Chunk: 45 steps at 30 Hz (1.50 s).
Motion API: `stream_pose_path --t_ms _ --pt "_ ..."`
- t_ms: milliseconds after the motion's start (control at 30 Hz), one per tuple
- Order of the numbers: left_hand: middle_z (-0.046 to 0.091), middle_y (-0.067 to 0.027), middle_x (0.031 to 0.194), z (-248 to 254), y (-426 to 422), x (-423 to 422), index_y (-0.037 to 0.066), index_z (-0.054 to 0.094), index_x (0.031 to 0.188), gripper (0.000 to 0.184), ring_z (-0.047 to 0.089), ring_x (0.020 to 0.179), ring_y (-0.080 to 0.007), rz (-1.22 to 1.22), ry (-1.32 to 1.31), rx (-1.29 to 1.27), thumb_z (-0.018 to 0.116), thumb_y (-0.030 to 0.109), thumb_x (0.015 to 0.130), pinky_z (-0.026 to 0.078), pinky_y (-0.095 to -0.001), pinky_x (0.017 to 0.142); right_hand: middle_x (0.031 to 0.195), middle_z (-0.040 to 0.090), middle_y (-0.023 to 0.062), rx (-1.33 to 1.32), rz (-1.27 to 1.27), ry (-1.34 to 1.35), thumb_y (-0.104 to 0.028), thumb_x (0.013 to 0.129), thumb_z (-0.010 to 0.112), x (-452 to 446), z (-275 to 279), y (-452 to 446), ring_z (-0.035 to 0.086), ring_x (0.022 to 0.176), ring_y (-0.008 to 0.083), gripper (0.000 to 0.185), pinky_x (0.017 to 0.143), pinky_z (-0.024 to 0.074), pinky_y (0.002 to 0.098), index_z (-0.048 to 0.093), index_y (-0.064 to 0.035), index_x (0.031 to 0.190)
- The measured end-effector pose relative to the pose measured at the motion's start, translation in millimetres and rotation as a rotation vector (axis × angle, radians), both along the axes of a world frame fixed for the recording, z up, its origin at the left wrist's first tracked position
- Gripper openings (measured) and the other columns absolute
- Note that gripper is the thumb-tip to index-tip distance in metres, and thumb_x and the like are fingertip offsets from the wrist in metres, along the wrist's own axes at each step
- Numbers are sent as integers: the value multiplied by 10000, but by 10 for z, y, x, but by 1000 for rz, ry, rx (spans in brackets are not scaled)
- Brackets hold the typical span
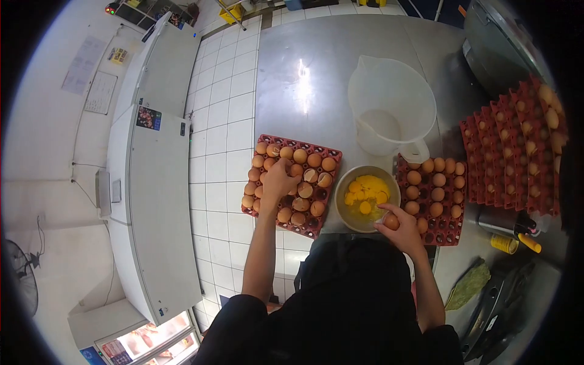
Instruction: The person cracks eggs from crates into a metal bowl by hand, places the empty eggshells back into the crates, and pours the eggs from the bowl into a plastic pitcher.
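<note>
My left hand (281, 180) reaches down into the left red egg tray (316, 229), its fingers curled together among the brown shells. What they grip is hidden, though a brown egg or shell (295, 170) touches the fingertips. Several cups in that tray hold broken, opened eggshells (305, 190). At the near right rim of a metal bowl (342, 214), my right hand (406, 231) grips a brown egg (391, 221). Inside the bowl lie several yellow yolks (367, 190) in clear egg white. A second red egg tray (451, 236), partly filled with brown eggs, sits right of the bowl.
Beyond the bowl stands a large translucent measuring jug (395, 85) on the steel table (328, 48). Stacked red trays of eggs (508, 146) rise at the right. A large grey container (502, 52) is behind them. A green cloth (469, 285) lies at the lower right.
</note>
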<state>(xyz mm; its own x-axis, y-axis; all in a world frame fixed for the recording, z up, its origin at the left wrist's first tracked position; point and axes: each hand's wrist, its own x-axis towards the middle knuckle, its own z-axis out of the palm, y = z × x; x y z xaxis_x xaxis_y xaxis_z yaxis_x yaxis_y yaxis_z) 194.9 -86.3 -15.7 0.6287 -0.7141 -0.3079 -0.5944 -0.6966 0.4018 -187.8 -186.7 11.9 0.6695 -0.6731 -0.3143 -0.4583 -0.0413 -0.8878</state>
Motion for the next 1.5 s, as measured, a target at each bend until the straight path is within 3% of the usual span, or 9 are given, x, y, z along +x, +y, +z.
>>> stream_pose_path --t_ms 333,400,567,667,867,933,1200,1400,1500 --pt "720 -143 1126 301 157 80 5 632 1256 491 737 1024 -265 10 253 -363 783 156 814 608 -379 868 1209 643 160 -18 -162 -56 -151 916 795 71 -158 278 674 1105 273 500 950 544 380 562 -40 1344" --pt "683 -136 1224 437 188 50 28 599 1315 456 710 1085 -233 116 885 -491 708 77 875 617 -375 877 1246 620 170 -41 -203 -44 -133 918 782 77 -222 361 660 1145 288 486 955 544 389 546 -39 1333" --pt "608 -158 1368 276 -94 -679 70 497 1475 556 675 1015 -230 134 1882 -494 544 341 992 595 -339 806 1333 566 164 -233 -177 -49 -70 901 779 220 202 311 621 1198 321 584 1013 535 384 548 -54 1437" --pt "610 -153 1373 157 -272 -1067 83 477 1497 600 661 995 -224 99 2092 -366 494 439 1015 579 -346 797 1363 585 182 -293 -370 -265 -104 922 780 402 487 389 614 1249 357 592 1040 535 418 547 -17 1459" --pt "625 -107 1337 149 -285 -1378 120 474 1523 646 655 978 -201 84 1968 -216 458 561 1050 535 -329 842 1423 619 222 -760 -518 -373 -100 949 763 510 161 581 611 1315 387 570 1053 537 425 547 12 1465" --pt "632 -86 1308 219 -292 -1435 130 475 1523 643 649 959 -195 110 1868 -183 453 570 1055 523 -329 843 1422 622 220 -566 -336 -151 -114 953 768 627 74 617 627 1298 380 572 1072 523 421 549 10 1466" --pt "650 -28 1224 68 -270 -1275 168 479 1523 603 626 926 -184 70 1815 -123 422 572 1078 488 -360 846 1411 626 215 -461 -749 -442 -102 981 746 635 -35 742 625 1306 351 527 1102 498 414 553 4 1459" --pt "657 -28 1243 165 -276 -1369 173 495 1511 575 635 977 -189 55 1797 -98 446 555 1084 485 -364 897 1387 630 198 -510 -500 -247 -101 996 727 786 -176 771 609 1310 312 529 1126 476 403 529 6 1475" --pt "659 -39 1229 90 -260 -1282 155 554 1476 506 649 963 -175 36 1696 -75 479 488 1102 503 -364 862 1307 663 152 -316 -782 -419 -153 1044 683 810 -349 745 664 1175 263 428 1030 524 363 568 -12 1432"
